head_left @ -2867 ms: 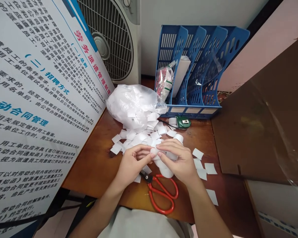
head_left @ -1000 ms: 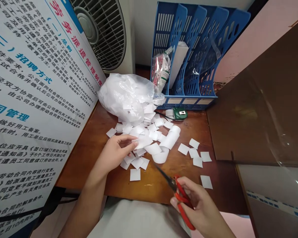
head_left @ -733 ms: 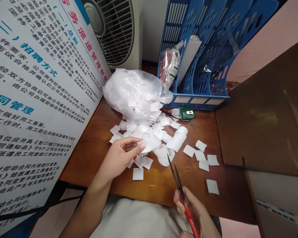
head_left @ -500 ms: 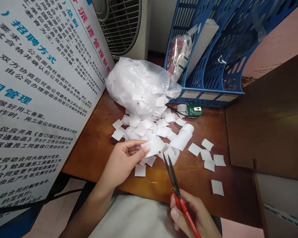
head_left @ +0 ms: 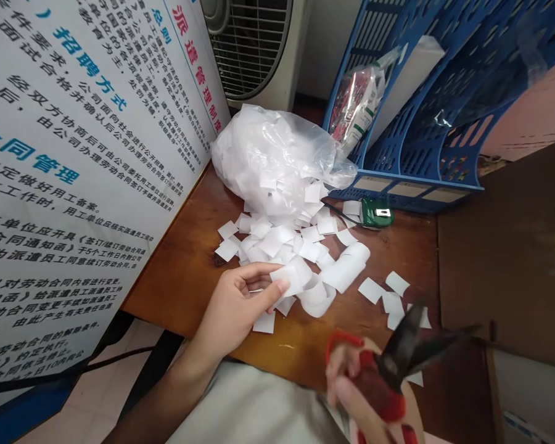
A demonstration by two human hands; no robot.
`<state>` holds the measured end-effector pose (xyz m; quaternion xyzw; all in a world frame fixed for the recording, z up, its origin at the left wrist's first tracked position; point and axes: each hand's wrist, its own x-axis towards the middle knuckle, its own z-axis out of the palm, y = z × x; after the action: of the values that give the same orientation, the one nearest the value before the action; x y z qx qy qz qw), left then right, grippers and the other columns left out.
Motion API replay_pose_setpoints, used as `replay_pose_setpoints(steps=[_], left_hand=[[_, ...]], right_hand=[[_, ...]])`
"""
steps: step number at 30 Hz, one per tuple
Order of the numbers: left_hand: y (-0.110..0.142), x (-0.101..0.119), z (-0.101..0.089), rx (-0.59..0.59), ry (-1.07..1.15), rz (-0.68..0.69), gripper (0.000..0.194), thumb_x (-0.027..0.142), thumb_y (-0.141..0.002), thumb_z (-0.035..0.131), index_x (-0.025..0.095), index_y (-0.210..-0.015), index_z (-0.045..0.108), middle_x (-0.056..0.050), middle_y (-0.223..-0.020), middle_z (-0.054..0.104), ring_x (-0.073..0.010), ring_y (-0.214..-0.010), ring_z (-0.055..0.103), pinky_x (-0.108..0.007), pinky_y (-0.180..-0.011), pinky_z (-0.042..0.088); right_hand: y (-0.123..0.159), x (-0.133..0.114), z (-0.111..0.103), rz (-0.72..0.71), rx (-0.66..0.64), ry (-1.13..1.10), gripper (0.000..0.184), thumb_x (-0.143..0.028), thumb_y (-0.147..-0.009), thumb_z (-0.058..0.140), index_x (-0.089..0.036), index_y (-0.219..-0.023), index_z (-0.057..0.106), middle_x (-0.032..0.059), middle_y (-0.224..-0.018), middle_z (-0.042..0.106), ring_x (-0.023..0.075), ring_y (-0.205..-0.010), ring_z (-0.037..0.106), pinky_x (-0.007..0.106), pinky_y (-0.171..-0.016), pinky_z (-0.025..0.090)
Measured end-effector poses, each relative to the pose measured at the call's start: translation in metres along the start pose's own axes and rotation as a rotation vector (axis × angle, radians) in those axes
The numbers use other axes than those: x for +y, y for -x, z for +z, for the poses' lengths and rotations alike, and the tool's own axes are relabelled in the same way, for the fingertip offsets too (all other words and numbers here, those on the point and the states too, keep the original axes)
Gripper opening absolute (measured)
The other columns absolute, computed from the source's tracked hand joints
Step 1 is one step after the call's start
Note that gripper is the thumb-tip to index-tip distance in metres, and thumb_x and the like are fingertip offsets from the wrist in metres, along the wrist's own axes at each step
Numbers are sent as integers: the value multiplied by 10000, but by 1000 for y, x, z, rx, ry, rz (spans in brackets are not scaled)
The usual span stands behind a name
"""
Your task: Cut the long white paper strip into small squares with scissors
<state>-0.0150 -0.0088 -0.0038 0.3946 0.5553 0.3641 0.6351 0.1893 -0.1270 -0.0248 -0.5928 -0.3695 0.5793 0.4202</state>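
My left hand (head_left: pixel 240 302) pinches the free end of a white paper strip (head_left: pixel 292 279) between thumb and fingers. The strip curls back to a small roll (head_left: pixel 349 266) lying on the wooden desk (head_left: pixel 185 271). My right hand (head_left: pixel 356 388) is low at the near edge, fingers through the red handles of a pair of scissors (head_left: pixel 398 354). The blades are spread apart and blurred, pointing right and away from the strip. Several cut white paper squares (head_left: pixel 277 237) lie heaped beyond my left hand.
A clear plastic bag (head_left: pixel 272 154) with more squares sits behind the heap. A blue file rack (head_left: pixel 425 123) and a green tape measure (head_left: pixel 374 213) stand at the back. A printed notice board (head_left: pixel 74 154) walls the left, brown cardboard (head_left: pixel 513 246) the right, a fan (head_left: pixel 254 49) behind.
My right hand took the scissors off the desk, then swung them from pointing at the strip to pointing right, blades now spread. My left hand kept hold of the strip's end.
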Motion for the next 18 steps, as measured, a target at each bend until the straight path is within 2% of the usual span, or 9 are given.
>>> replay_pose_setpoints(steps=[2, 6, 13, 18], left_hand=[[2, -2, 6, -28, -29, -6, 273, 354, -830, 796, 166, -1027, 777, -6, -687, 656, -99, -564, 556, -185, -517, 484], [6, -4, 14, -76, -36, -10, 266, 354, -840, 782, 169, -1032, 776, -18, -728, 683, -110, -581, 583, -202, -546, 516], [10, -3, 14, -55, -23, -5, 246, 340, -836, 788, 176, -1019, 782, -28, -799, 707, -125, -686, 618, -180, -583, 527], [9, -2, 14, -59, -86, 1, 240, 345, -844, 772, 173, -1010, 788, -35, -788, 712, -134, -681, 623, -190, -580, 510]], right_hand=[[-22, -9, 16, -91, 161, -26, 291, -377, -869, 719, -203, -838, 487, 52, -867, 662, 148, -622, 623, 282, -603, 538], [-52, -26, 43, -115, 282, -3, 329, -377, -847, 741, -189, -870, 471, 63, -896, 679, 143, -641, 652, 275, -635, 553], [-54, -31, 50, -109, 332, 20, 370, -347, -785, 793, -192, -875, 470, 34, -815, 675, 138, -634, 644, 257, -624, 519], [-53, -34, 54, -138, 406, -10, 376, -342, -771, 804, -194, -862, 471, 13, -792, 669, 114, -623, 618, 234, -620, 492]])
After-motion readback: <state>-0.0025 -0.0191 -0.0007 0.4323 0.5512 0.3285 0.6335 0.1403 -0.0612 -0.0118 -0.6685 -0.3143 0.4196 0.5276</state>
